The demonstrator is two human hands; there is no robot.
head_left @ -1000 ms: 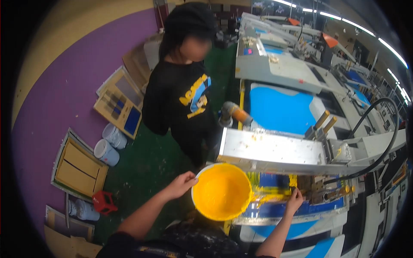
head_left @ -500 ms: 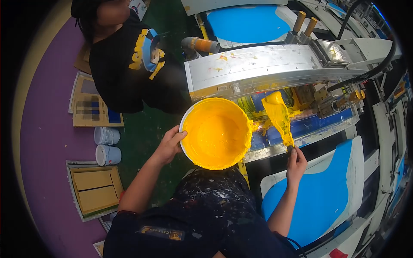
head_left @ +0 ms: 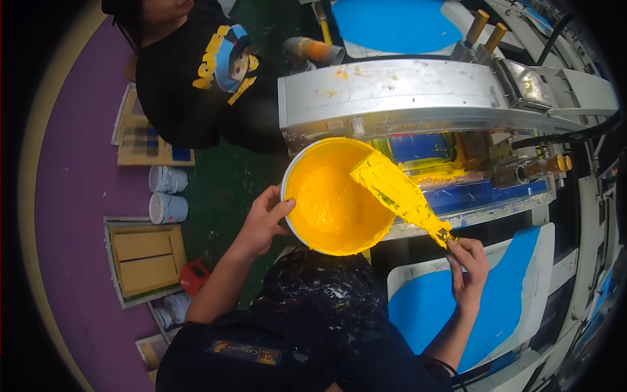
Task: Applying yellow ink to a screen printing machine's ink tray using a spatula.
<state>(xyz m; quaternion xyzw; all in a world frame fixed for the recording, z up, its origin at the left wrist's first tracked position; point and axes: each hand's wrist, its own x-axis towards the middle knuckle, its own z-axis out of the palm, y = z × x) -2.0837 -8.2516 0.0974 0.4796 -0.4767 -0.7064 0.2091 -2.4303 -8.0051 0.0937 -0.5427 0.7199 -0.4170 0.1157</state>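
My left hand [head_left: 266,220] grips the rim of a round bucket [head_left: 292,171], thumb over the edge. Yellow ink [head_left: 330,202] coats its inner wall and bottom. In my right hand [head_left: 469,264] is the handle end of a spatula [head_left: 405,196], its broad blade smeared thickly with the same yellow. The blade tip lies over the bucket's right side; whether it touches the rim I cannot tell. Just beyond the bucket, a blue printing screen [head_left: 486,195] with yellow ink streaks sits under a metal beam.
The silver printing-machine beam [head_left: 392,88] crosses ahead. Blue printed panels [head_left: 450,307] lie near right and far ahead [head_left: 395,26]. A person in a black shirt [head_left: 189,98] stands at the left. Pails [head_left: 168,209], framed screens [head_left: 147,258] and a red box [head_left: 194,277] are on the floor.
The spatula has swung left from above the printing screen to over the bucket, its blade now pointing up-left. My right hand has shifted slightly right and down; the bucket moved a little right.
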